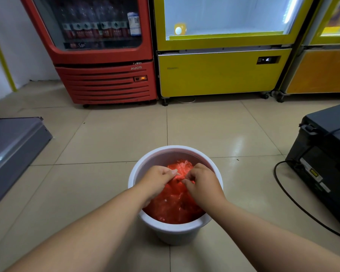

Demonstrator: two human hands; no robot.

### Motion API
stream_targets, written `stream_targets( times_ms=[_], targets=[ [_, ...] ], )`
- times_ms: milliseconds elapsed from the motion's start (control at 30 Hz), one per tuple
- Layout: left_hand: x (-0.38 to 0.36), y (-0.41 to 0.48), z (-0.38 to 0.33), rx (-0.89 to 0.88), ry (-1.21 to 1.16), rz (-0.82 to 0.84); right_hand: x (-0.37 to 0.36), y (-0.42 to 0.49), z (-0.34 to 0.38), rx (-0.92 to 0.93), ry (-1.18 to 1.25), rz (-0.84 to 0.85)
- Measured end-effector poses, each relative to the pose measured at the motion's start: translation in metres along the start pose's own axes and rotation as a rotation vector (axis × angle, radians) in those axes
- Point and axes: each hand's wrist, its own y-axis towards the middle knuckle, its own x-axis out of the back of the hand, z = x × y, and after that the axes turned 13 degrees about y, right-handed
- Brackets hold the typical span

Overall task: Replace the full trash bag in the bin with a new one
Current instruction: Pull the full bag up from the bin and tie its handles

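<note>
The left hand (157, 179) and right hand (202, 181) each pinch the gathered top of the red crinkled plastic trash bag (175, 207), which sits inside the round white plastic bin (175, 228); the bin stands on glossy beige floor tiles (224, 134); a grey metal panel (14, 146) lies left, a red drinks cooler (106, 81) and a yellow cabinet (220, 73) stand far, and a black box (326, 154) sits right; bare tiles ring the bin.

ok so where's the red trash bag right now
In the head view the red trash bag sits inside the white bin on the tiled floor, low centre; the left hand and right hand both pinch its gathered top.
</note>
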Motion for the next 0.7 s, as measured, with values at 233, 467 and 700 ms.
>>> stream_targets(
  times_ms=[233, 467, 700],
  targets=[
    [0.008, -0.001, 0.001, -0.012, 0.085, 0.009, 0.001, -0.001, 0.0, -0.024, 0.026, 0.004],
    [0.01, -0.001, 0.006, -0.041, 0.063, 0.009, 0.011, -0.001, -0.005, -0.12, 0.103, 0.122],
    [-0.003, -0.002, -0.002, -0.03, -0.188, -0.102, 0.007, 0.003, -0.007, -0.171, 0.092, 0.158]
  ],
)
